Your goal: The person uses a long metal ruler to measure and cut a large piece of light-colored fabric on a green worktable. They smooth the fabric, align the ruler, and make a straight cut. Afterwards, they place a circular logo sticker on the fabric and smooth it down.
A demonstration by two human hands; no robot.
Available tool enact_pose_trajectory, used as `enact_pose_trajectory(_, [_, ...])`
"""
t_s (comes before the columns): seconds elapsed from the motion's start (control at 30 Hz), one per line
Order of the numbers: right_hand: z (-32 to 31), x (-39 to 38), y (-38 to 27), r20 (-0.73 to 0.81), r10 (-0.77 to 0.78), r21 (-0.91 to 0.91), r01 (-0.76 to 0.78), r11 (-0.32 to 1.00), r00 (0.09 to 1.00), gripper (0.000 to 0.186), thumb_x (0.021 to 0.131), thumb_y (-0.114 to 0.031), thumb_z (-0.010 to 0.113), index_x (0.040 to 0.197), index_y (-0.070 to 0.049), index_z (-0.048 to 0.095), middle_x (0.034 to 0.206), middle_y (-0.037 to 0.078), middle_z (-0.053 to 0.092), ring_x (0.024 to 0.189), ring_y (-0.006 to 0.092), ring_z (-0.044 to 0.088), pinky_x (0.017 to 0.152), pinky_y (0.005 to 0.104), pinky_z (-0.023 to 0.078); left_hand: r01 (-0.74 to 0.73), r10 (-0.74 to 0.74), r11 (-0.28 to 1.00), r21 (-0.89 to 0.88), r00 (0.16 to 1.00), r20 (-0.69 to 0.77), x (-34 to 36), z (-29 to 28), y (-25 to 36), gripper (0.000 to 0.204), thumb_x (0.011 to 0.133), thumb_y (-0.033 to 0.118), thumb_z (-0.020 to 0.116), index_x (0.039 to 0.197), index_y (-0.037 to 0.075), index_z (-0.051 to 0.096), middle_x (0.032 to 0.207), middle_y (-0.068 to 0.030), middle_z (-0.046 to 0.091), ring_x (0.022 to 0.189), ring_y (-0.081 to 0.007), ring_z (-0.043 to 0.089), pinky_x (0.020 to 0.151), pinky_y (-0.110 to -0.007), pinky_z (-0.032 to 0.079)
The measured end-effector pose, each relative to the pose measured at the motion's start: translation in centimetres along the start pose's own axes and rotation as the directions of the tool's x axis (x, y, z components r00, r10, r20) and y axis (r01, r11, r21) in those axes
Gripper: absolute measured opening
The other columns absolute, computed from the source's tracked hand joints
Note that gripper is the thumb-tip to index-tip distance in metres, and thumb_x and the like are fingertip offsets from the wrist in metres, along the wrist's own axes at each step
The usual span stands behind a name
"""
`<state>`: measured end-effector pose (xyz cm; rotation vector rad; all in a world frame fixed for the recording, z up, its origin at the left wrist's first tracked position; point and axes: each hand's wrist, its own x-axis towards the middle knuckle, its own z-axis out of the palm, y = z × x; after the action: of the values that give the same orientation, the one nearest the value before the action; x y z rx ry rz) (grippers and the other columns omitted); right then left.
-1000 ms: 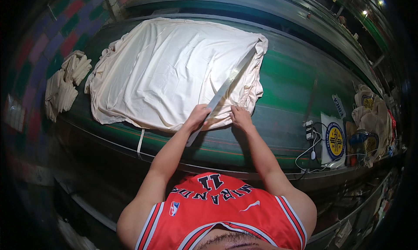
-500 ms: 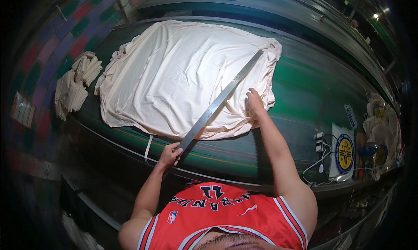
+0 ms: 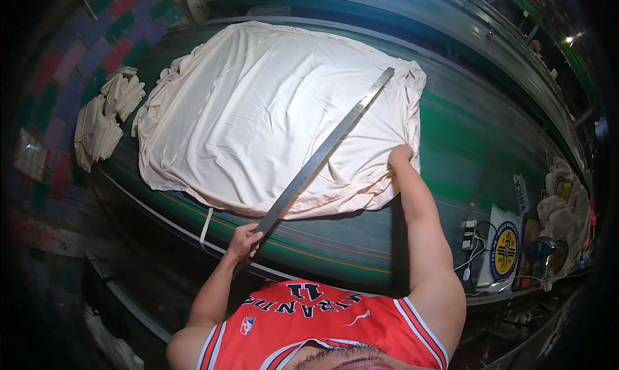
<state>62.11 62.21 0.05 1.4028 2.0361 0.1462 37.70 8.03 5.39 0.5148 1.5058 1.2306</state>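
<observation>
A large, wrinkled cream cloth (image 3: pixel 258 112) lies spread over the green tabletop, its edges bunched along the right and front. My left hand (image 3: pixel 245 242) grips the near end of a long flat metal ruler (image 3: pixel 322 154). The ruler slants across the cloth, up and to the right, its far end over the cloth's right part. At the cloth's right edge, my right hand (image 3: pixel 401 156) is closed on the gathered fabric, its fingertips partly hidden.
Folded cream cloth bundles (image 3: pixel 97 131) sit at the table's left end. A power strip (image 3: pixel 469 234) with white cords, a sheet with a round emblem (image 3: pixel 506 247) and cream bags (image 3: pixel 562 202) lie at the right. A thin strap (image 3: pixel 206 228) hangs over the front edge.
My right hand has gone from open fingers over the cloth to a closed grip on its right edge. My left hand with the ruler has shifted slightly left and nearer me.
</observation>
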Motion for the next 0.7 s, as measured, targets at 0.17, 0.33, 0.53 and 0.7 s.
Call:
enact_pose_trajectory(0.17, [0.0,-1.3,3.6,-0.045,-0.019,-0.01,0.019,1.0,0.999,0.029,0.091,-0.023,0.061,0.114,-0.012,0.074,0.124,0.009,0.069,0.11,0.0213,0.068,0.074,0.0343,0.058,0.011,-0.011,1.0,0.027,1.0,-0.016,-0.3,-0.7,0.1,0.022,0.093,0.015,0.063,0.107,-0.001,0.067,0.061,-0.001,0.055,0.042,-0.008,0.047,0.035,-0.023,0.036])
enact_pose_trajectory(0.33, [-1.0,-2.4,-0.2,-0.485,-0.07,0.129,0.15,0.98,0.872,0.026,0.084,-0.019,0.066,0.105,-0.004,0.072,0.114,0.014,0.067,0.106,0.0298,0.065,0.078,0.0404,0.058,0.035,-0.035,0.999,-0.012,0.999,-0.016,-0.6,-0.9,-0.4,0.022,0.092,0.016,0.064,0.106,-0.001,0.066,0.061,-0.0016,0.055,0.041,-0.0087,0.047,0.036,-0.023,0.036])
enact_pose_trajectory(0.53, [-0.9,-8.6,-4.3,-0.54,-0.319,0.2,0.487,0.85,0.779,0.035,0.073,-0.017,0.076,0.103,-0.001,0.068,0.111,0.016,0.063,0.107,0.0318,0.062,0.088,0.0452,0.054,0.014,-0.016,0.998,-0.063,0.999,-0.034,-0.8,-0.6,-0.5,0.02,0.093,0.018,0.062,0.103,0.0,0.066,0.06,-0.0023,0.054,0.041,-0.0096,0.048,0.036,-0.024,0.038])
enact_pose_trajectory(0.7, [-0.5,-15.5,-9.2,-0.677,-0.261,0.423,0.654,0.627,0.688,0.022,0.079,-0.013,0.065,0.095,0.002,0.066,0.1,0.022,0.064,0.098,0.0393,0.062,0.084,0.0484,0.054,0.021,-0.029,0.993,-0.113,0.997,-0.07,-2.3,-0.4,0.1,0.017,0.095,0.019,0.059,0.093,0.003,0.063,0.059,-0.0022,0.053,0.04,-0.0103,0.048,0.035,-0.024,0.039])
